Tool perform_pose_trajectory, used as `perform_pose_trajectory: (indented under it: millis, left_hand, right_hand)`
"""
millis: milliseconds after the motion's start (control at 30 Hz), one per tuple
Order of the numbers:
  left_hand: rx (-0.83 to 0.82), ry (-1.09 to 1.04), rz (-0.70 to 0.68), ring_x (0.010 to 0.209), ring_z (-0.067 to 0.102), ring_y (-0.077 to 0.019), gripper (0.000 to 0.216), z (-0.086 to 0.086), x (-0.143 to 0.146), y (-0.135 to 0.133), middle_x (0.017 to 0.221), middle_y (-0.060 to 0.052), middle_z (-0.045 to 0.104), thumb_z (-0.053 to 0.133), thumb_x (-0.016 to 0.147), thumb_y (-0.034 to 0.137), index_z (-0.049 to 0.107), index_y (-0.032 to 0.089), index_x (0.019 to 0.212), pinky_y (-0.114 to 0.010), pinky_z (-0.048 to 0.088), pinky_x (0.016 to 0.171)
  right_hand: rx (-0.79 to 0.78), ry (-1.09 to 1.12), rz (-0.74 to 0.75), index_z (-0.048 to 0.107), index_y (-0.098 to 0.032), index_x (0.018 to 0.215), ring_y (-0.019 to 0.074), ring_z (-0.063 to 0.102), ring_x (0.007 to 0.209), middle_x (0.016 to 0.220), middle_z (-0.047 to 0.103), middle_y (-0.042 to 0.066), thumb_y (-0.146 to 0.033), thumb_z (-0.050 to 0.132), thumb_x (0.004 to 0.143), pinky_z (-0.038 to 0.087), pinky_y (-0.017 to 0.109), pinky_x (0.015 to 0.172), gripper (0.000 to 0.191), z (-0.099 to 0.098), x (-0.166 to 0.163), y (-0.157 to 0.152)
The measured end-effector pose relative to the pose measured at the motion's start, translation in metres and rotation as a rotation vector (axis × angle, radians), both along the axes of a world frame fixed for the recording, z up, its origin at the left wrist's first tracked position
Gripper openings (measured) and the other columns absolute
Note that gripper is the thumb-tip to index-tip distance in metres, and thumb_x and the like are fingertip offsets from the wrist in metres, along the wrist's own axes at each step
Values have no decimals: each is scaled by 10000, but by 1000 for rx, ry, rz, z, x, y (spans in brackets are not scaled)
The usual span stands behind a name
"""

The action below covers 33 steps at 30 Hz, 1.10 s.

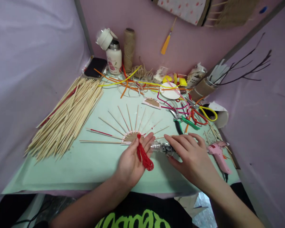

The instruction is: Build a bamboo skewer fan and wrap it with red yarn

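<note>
A bundle of red yarn (146, 158), tied into a loop at its top like a tassel, lies across the fingers of my left hand (131, 163). The palm faces up and the thumb presses on the yarn. My right hand (192, 155) curves over a clear, shiny object (163, 147), with fingers along its far side and the thumb near its close side. Part of that object is hidden beneath the hand, and its kind is unclear. Just behind my left hand, a half-round cardboard piece (130, 138) has several thin sticks spread from it like a fan.
On the left is a large pile of wooden sticks (68, 120). Green-handled pruning shears (179, 122), scissors (199, 115) and a pink glue gun (219, 155) lie to the right. Along the back stand a white bottle (114, 58), a twine spool (129, 47) and a cardboard tube (201, 88).
</note>
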<state>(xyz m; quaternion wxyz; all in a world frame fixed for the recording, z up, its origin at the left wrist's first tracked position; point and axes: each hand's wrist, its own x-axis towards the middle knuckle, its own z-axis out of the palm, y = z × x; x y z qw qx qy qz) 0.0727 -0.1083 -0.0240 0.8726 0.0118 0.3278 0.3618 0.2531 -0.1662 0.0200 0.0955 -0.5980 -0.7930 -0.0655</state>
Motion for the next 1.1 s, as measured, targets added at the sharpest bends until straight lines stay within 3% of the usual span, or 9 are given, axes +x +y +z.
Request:
perform_pose_trajectory:
  millis: [533,1100]
  left_hand:
    - [-69,-9,31,1273,568,-193,170,-1,5,-2,1301,-94,650,417,991,255,562,206,917,-378,389,1124]
    - [-130,-45,61,1209,617,-202,177,5,3,0,1266,-109,669,433,996,242,584,181,928,-384,406,1115]
  right_hand:
    - [40,-1,-28,562,-228,1292,260,615,992,1078,721,71,-183,628,852,313,464,976,447,0,2,-3]
    - [14,58,-77,580,-173,1261,256,612,994,1091,708,78,-194,662,818,321,453,973,452,-16,5,-4]
